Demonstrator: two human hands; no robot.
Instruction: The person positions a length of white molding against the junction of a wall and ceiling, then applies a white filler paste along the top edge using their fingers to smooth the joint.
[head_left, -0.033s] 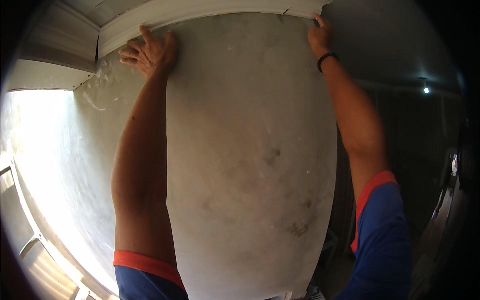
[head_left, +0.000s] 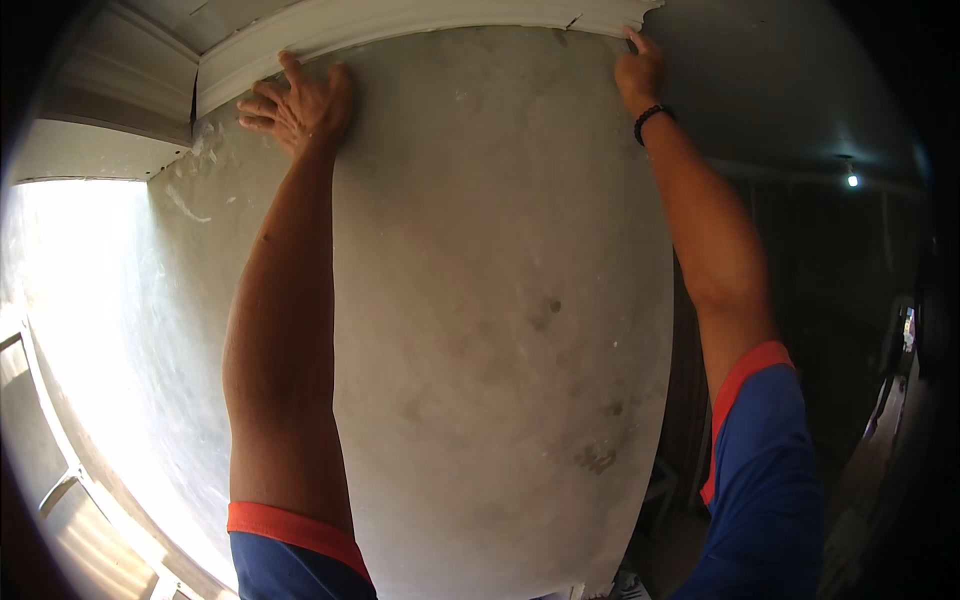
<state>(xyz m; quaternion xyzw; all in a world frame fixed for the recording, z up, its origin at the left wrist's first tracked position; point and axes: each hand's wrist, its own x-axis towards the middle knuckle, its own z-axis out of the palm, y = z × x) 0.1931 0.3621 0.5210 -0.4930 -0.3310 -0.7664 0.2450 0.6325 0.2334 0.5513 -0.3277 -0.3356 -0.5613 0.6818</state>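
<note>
A white cornice moulding [head_left: 420, 28] runs along the top of a grey plastered wall [head_left: 500, 330], with a crack near its right end. My left hand [head_left: 300, 105] lies flat on the wall just below the moulding. Its fingers are spread and the fingertips touch the moulding's lower edge. My right hand [head_left: 638, 70], with a black band on the wrist, reaches to the wall's right corner under the end of the moulding. Its fingers curl around the corner, so their grip is hidden. Both arms are stretched up overhead.
A second length of white moulding [head_left: 120, 90] meets the first at the left corner. A bright window with a pale frame [head_left: 60, 480] fills the lower left. To the right lies a dark room with a small ceiling lamp [head_left: 851, 180].
</note>
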